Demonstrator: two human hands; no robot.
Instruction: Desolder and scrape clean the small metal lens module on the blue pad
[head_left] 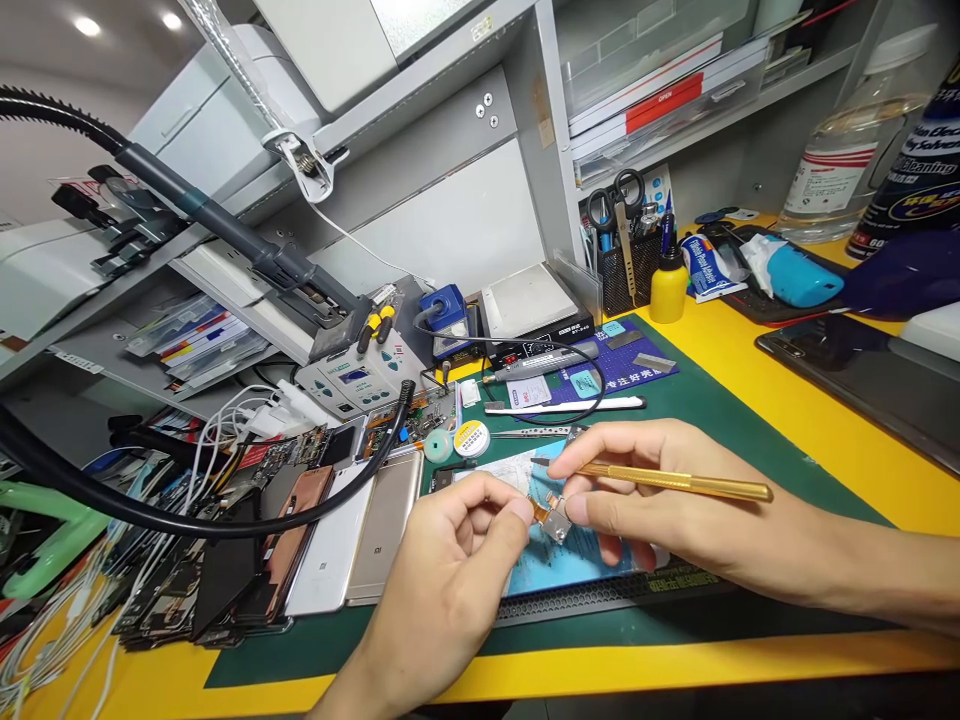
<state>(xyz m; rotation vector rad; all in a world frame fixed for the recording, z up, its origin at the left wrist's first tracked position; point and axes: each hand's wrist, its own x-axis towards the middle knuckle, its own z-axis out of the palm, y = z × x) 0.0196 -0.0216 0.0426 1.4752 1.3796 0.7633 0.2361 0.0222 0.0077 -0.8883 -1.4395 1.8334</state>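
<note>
My left hand [450, 560] pinches a small metal part with an orange flex cable [553, 520] between thumb and forefinger, over a blue work pad [555, 570]. My right hand [652, 500] comes in from the right and grips a thin gold-coloured tool [675, 481], its shaft pointing right and its tip at the small part. Both hands meet just above the pad, on the green cutting mat [720, 420].
Several phones and phone backs [352, 540] lie left of the pad, with cables beyond. A soldering station [360, 375], a hot plate [532, 305], a solder tin [471, 438], tweezers [536, 432], a yellow bottle [669, 285] and a scissors holder [626, 255] stand behind. A black hose [225, 520] curves across the left.
</note>
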